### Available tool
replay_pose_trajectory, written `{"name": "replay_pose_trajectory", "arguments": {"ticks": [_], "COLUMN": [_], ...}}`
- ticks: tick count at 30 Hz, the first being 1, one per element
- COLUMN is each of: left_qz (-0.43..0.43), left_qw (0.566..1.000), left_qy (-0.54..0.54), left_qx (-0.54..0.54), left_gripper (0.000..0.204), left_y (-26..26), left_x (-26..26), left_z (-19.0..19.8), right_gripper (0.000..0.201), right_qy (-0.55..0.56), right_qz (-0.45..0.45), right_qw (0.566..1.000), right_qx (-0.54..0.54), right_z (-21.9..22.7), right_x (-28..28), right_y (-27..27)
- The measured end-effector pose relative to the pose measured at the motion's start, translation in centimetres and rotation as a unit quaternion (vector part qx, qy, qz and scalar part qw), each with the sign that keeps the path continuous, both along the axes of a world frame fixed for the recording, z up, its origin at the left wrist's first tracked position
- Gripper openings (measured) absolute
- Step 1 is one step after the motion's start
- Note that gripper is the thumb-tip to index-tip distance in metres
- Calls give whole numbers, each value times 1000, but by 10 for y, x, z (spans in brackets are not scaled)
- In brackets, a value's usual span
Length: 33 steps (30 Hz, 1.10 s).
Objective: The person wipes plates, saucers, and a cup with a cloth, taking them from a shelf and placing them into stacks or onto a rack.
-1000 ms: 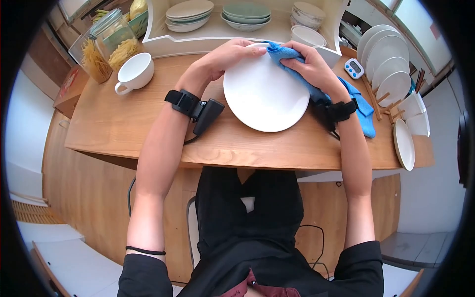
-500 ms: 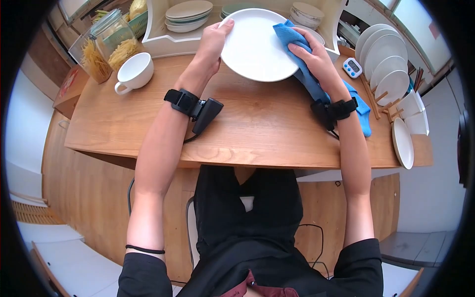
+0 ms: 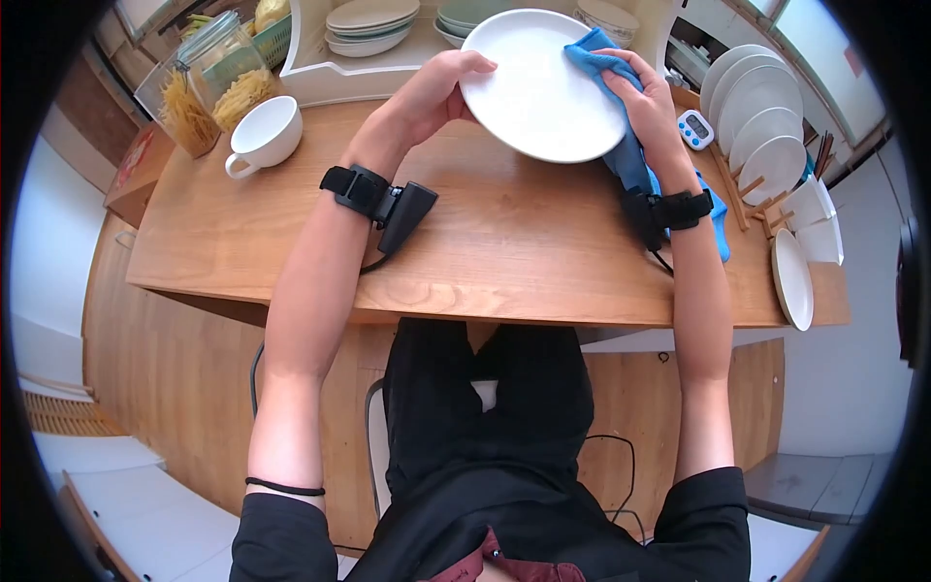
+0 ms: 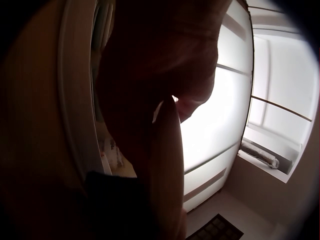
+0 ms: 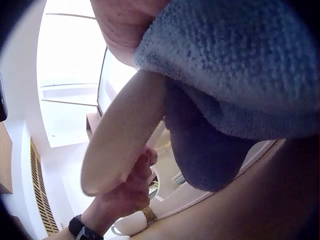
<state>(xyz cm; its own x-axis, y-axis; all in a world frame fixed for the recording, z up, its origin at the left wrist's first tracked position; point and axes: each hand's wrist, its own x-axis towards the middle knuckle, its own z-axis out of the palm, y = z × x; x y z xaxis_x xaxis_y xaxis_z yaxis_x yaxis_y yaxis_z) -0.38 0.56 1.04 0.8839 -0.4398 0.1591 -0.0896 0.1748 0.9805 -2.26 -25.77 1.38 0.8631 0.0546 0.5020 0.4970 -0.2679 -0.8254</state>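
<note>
A round white plate (image 3: 538, 97) is held up over the far part of the table, in front of the shelf. My left hand (image 3: 433, 94) grips its left edge, thumb on the upper face. At the plate's right edge my right hand (image 3: 642, 95) pinches the rim through a blue cloth (image 3: 589, 56), whose loose end hangs down past the wrist. Seen from the right wrist, the plate (image 5: 122, 135) is nearly edge-on, with the textured cloth (image 5: 235, 65) folded over its rim. The left wrist view is dark, the hand (image 4: 160, 60) closed around the plate's edge (image 4: 167, 165).
On the left stand a white cup (image 3: 267, 134) and a jar of pasta (image 3: 238, 92). A shelf (image 3: 373, 85) with stacked dishes runs along the back. To the right are a small timer (image 3: 694, 129), plates upright in a wooden rack (image 3: 742, 189), and a white dish (image 3: 792, 279) near the edge.
The plate has risen and moved away from me. My left hand has gone from its far edge to its left edge; the right hand and cloth have shifted right along the rim.
</note>
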Motion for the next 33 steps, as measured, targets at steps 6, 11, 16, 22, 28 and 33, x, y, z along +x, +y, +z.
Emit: {"name": "replay_pose_trajectory", "arguments": {"ticks": [6, 11, 16, 22, 28, 33], "left_qz": [-61, -65, -64, -42, 77, 161], "left_qw": [995, 992, 990, 996, 996, 985], "left_qy": [28, -34, -25, -49, -44, 5], "left_qx": [73, 100, 124, 68, 5, -60], "left_gripper": [61, 56, 48, 46, 46, 45], "left_y": [10, 5, 0, 1, 3, -2], "left_x": [-4, 7, 9, 12, 18, 18], "left_z": [5, 0, -5, -2, -6, -6], "right_gripper": [19, 22, 23, 22, 23, 29], "right_qy": [-2, -20, -18, -21, -44, -30], "right_qz": [72, 128, 132, 119, 69, 57], "right_qw": [997, 987, 984, 989, 994, 991], "right_qx": [-24, -99, -120, -89, -70, -121], "right_z": [7, 10, 5, 3, -2, -1], "right_x": [-5, -15, -9, -7, -6, -12], "right_y": [-5, 1, 2, 7, 9, 16]}}
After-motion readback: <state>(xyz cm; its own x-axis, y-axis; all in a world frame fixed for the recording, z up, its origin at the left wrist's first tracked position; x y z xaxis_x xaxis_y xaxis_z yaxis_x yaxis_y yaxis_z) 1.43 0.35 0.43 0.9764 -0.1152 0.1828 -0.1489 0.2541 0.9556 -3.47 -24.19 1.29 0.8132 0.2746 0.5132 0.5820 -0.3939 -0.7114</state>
